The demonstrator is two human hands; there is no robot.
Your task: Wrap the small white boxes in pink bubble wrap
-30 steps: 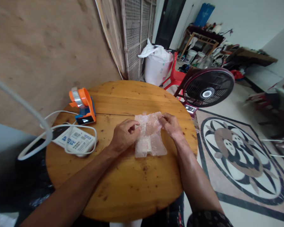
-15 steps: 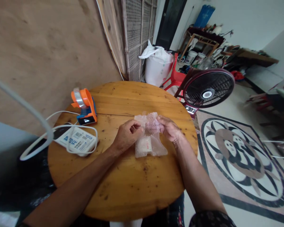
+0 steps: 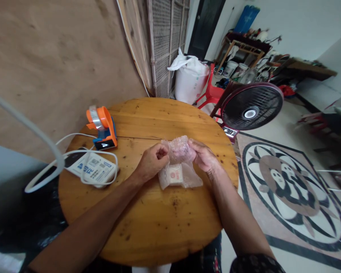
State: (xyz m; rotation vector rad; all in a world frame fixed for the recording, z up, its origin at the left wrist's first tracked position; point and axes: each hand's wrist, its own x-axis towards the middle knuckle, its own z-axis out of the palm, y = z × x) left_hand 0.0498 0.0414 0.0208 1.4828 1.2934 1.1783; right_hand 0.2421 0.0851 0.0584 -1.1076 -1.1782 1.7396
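On the round wooden table (image 3: 147, 227) lies a sheet of clear bubble wrap (image 3: 182, 149), partly opened out. A small pale box (image 3: 176, 174) with red print rests on its near part. My left hand (image 3: 155, 161) pinches the left edge of the wrap, fingers closed. My right hand (image 3: 202, 153) grips the wrap's far right side, with the thumb on top and the other fingers partly hidden beneath. Neither hand touches the box.
An orange and blue tape dispenser (image 3: 104, 127) stands at the table's far left. Near it lies a white printed power bank-like block (image 3: 98, 170) with a looped white cable (image 3: 52, 176). Beyond the table are a fan (image 3: 251, 108), a red chair (image 3: 211, 93) and a white sack (image 3: 190, 79).
The wrap's far part has been spread wider and folded back. More of the box and its red print now shows. Both hands stay in nearly the same place.
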